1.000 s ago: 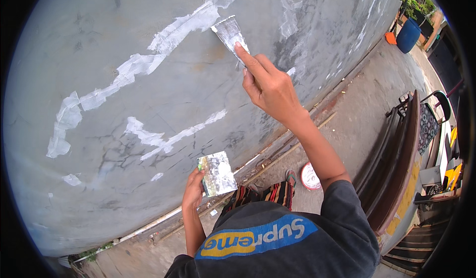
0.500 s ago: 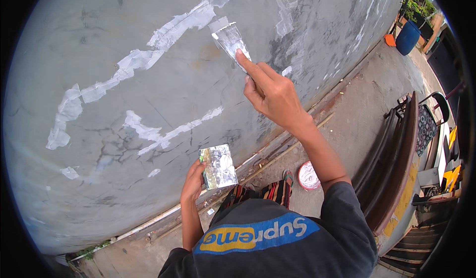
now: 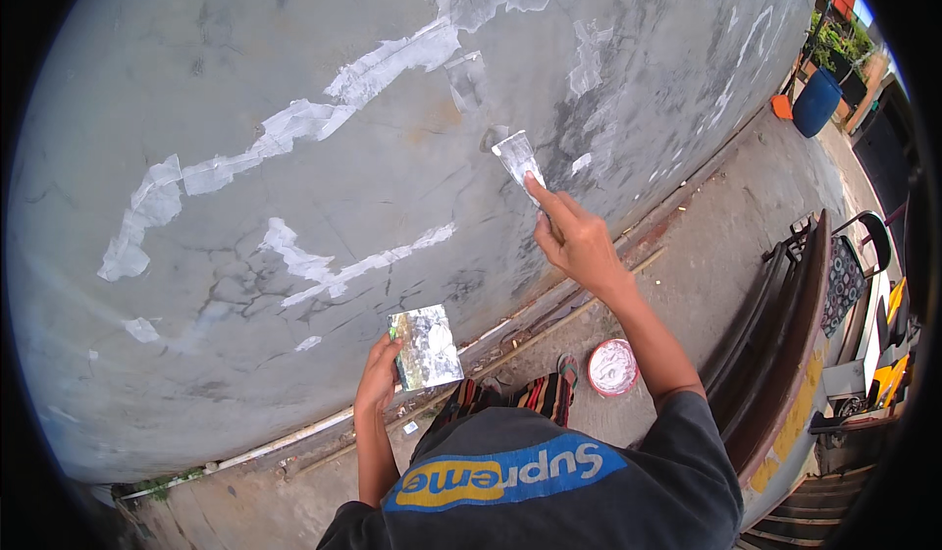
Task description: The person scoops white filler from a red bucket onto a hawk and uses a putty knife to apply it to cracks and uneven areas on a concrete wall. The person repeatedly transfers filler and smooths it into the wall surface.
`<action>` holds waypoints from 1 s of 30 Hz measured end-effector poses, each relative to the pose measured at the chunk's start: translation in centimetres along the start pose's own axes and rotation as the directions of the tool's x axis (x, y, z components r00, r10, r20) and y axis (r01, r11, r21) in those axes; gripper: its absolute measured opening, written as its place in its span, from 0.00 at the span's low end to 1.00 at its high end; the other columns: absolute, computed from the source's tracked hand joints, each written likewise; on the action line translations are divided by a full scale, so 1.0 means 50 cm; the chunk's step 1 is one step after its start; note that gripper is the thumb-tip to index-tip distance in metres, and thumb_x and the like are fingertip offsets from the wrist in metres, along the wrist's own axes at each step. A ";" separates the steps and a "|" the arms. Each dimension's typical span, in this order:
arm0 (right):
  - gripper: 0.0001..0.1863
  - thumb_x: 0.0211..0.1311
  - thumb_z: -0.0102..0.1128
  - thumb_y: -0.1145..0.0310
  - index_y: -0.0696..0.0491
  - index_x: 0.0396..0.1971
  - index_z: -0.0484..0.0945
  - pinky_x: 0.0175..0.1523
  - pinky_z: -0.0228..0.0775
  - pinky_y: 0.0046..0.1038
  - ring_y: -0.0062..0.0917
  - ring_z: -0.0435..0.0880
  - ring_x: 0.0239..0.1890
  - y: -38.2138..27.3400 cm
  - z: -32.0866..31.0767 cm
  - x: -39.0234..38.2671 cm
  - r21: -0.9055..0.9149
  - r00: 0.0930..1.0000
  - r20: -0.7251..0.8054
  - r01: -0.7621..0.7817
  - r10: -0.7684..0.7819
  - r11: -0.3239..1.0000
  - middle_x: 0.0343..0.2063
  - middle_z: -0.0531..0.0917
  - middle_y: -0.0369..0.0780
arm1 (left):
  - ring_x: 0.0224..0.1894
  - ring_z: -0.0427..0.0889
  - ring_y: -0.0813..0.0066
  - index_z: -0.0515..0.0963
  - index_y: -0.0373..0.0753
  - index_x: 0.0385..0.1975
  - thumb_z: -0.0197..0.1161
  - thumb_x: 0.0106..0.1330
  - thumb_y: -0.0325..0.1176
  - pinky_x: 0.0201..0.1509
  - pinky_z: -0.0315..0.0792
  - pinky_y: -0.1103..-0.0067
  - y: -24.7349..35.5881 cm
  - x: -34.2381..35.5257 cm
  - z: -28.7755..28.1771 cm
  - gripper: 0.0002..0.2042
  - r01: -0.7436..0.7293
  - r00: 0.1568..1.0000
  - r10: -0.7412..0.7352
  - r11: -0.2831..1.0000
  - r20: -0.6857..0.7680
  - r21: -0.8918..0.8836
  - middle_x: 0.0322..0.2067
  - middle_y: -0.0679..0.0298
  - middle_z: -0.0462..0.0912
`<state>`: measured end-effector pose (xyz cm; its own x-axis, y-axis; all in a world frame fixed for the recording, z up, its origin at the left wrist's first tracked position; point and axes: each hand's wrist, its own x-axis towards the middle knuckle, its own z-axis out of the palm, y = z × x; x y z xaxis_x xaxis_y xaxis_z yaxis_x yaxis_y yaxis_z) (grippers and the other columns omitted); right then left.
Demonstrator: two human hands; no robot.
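Observation:
My right hand (image 3: 579, 246) grips a putty knife (image 3: 515, 153), forefinger pressed along its white-smeared blade, which is on or very near the grey cracked wall (image 3: 235, 59). Just above the blade is a thin pale smear (image 3: 466, 81); longer white patches (image 3: 388, 64) run diagonally across the wall. Low at centre, my left hand (image 3: 378, 378) holds a small flat board (image 3: 427, 349) streaked with white paste. A round red-rimmed tub of white paste (image 3: 613, 366) stands on the ground beside my sandalled feet.
Pipes and a long strip (image 3: 638, 265) lie along the wall's foot on the concrete ground (image 3: 716, 216). At right are a dark wooden bench (image 3: 785, 344), a patterned cushion (image 3: 842, 285) and assorted clutter. A blue drum (image 3: 816, 102), an orange object and plants are farther back.
My right hand and the knife have moved down and rightward over the wall, uncovering the pale smear. My view has shifted slightly; my left hand still holds the board.

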<state>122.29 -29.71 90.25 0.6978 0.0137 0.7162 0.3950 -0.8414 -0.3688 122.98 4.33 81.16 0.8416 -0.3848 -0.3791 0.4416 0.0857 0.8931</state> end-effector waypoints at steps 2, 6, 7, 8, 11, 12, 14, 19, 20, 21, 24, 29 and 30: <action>0.34 0.54 0.57 0.83 0.51 0.64 0.65 0.24 0.69 0.29 0.27 0.72 0.17 -0.057 -0.019 0.072 0.036 0.996 -0.077 0.050 -0.047 0.998 0.24 0.74 0.40 | 0.49 0.76 0.75 0.71 0.32 0.54 0.48 0.72 0.33 0.53 0.69 0.79 0.001 -0.013 0.001 0.16 0.001 1.000 -0.001 1.000 -0.010 0.007 0.49 0.60 0.78; 0.35 0.54 0.57 0.83 0.51 0.65 0.65 0.23 0.68 0.28 0.27 0.70 0.16 -0.073 -0.009 0.172 0.014 0.970 -0.190 0.159 -0.154 0.987 0.24 0.73 0.39 | 0.48 0.76 0.77 0.71 0.34 0.55 0.48 0.72 0.33 0.51 0.70 0.79 -0.008 0.010 0.000 0.15 -0.003 1.000 0.003 1.000 0.031 0.023 0.49 0.62 0.78; 0.36 0.53 0.58 0.82 0.51 0.65 0.64 0.22 0.69 0.30 0.29 0.73 0.16 -0.071 0.001 0.179 0.009 0.966 -0.194 0.176 -0.171 0.984 0.24 0.74 0.40 | 0.47 0.76 0.78 0.71 0.34 0.55 0.49 0.72 0.33 0.51 0.70 0.80 -0.017 0.013 -0.005 0.15 -0.004 0.999 0.003 1.000 0.041 0.011 0.49 0.62 0.78; 0.36 0.53 0.58 0.82 0.51 0.65 0.64 0.22 0.69 0.30 0.29 0.73 0.16 -0.059 0.012 0.174 0.003 0.964 -0.207 0.172 -0.167 0.985 0.24 0.74 0.40 | 0.48 0.76 0.78 0.71 0.34 0.55 0.49 0.72 0.33 0.52 0.70 0.80 -0.018 0.011 -0.002 0.15 -0.013 0.999 0.012 1.000 0.038 0.019 0.49 0.62 0.78; 0.36 0.53 0.58 0.82 0.50 0.65 0.64 0.22 0.69 0.29 0.29 0.72 0.16 -0.001 0.065 0.129 -0.016 0.971 -0.195 0.138 -0.138 0.990 0.24 0.74 0.39 | 0.49 0.75 0.77 0.71 0.33 0.55 0.48 0.72 0.34 0.53 0.69 0.79 -0.018 -0.002 0.002 0.16 -0.029 1.000 0.028 0.999 0.013 0.014 0.49 0.61 0.78; 0.36 0.53 0.58 0.82 0.50 0.65 0.64 0.22 0.68 0.29 0.29 0.72 0.16 0.015 0.067 0.091 -0.041 0.981 -0.157 0.105 -0.110 0.994 0.24 0.74 0.39 | 0.50 0.75 0.76 0.70 0.32 0.55 0.49 0.72 0.34 0.54 0.70 0.78 -0.019 -0.005 0.000 0.16 -0.021 1.000 0.021 1.000 0.010 -0.006 0.49 0.60 0.78; 0.35 0.53 0.58 0.82 0.51 0.65 0.65 0.22 0.68 0.29 0.28 0.72 0.16 0.017 0.049 0.049 -0.055 0.993 -0.091 0.071 -0.076 0.996 0.23 0.74 0.38 | 0.51 0.75 0.74 0.70 0.31 0.55 0.48 0.72 0.34 0.55 0.69 0.77 -0.018 -0.013 -0.006 0.17 -0.011 1.000 0.011 0.999 0.002 -0.031 0.49 0.59 0.77; 0.34 0.53 0.58 0.81 0.51 0.63 0.67 0.23 0.69 0.29 0.29 0.73 0.16 -0.081 -0.047 0.123 0.002 0.981 -0.144 0.133 -0.131 0.991 0.22 0.74 0.39 | 0.47 0.79 0.76 0.70 0.33 0.55 0.48 0.73 0.35 0.51 0.74 0.78 -0.008 -0.013 -0.011 0.17 -0.028 0.999 0.028 0.999 0.015 0.022 0.48 0.61 0.78; 0.33 0.53 0.58 0.81 0.51 0.63 0.67 0.23 0.69 0.29 0.29 0.74 0.16 -0.088 -0.050 0.148 0.003 0.974 -0.168 0.155 -0.153 0.988 0.22 0.74 0.39 | 0.47 0.79 0.75 0.70 0.33 0.56 0.48 0.73 0.35 0.51 0.74 0.77 -0.001 -0.014 -0.005 0.17 -0.030 0.999 0.029 0.999 0.024 0.030 0.48 0.61 0.78; 0.33 0.53 0.58 0.81 0.51 0.63 0.67 0.23 0.70 0.30 0.29 0.74 0.16 -0.091 -0.048 0.180 0.003 0.965 -0.193 0.183 -0.179 0.983 0.22 0.74 0.39 | 0.47 0.78 0.75 0.69 0.33 0.56 0.48 0.73 0.35 0.51 0.74 0.77 0.008 -0.014 0.007 0.16 -0.036 0.999 0.035 0.999 0.031 0.036 0.49 0.61 0.78; 0.32 0.54 0.57 0.83 0.52 0.62 0.69 0.24 0.67 0.26 0.23 0.69 0.16 -0.083 -0.021 0.204 -0.001 0.953 -0.238 0.194 -0.188 0.981 0.21 0.73 0.39 | 0.48 0.78 0.75 0.69 0.33 0.56 0.48 0.73 0.34 0.51 0.73 0.77 0.012 -0.003 0.028 0.16 -0.042 0.998 0.041 0.999 0.043 0.030 0.49 0.61 0.78; 0.32 0.54 0.56 0.84 0.52 0.62 0.70 0.24 0.65 0.24 0.21 0.66 0.17 -0.021 0.037 0.099 0.008 0.982 -0.163 0.102 -0.099 0.995 0.21 0.72 0.38 | 0.50 0.77 0.75 0.68 0.34 0.58 0.48 0.73 0.34 0.53 0.72 0.77 -0.014 0.010 0.014 0.17 0.009 0.999 -0.009 1.000 0.044 0.004 0.50 0.61 0.77; 0.32 0.54 0.56 0.85 0.52 0.62 0.70 0.25 0.65 0.24 0.21 0.66 0.17 -0.012 0.029 0.068 0.005 0.988 -0.126 0.086 -0.085 0.996 0.21 0.72 0.38 | 0.50 0.77 0.75 0.68 0.34 0.58 0.48 0.73 0.34 0.53 0.72 0.76 -0.014 0.007 0.014 0.17 0.009 0.999 -0.008 1.000 0.035 -0.002 0.50 0.61 0.77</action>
<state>125.29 -28.40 92.06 0.5811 0.0171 0.8136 0.4565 -0.8345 -0.3085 122.75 3.50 80.55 0.8265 -0.4170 -0.3781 0.4494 0.0845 0.8893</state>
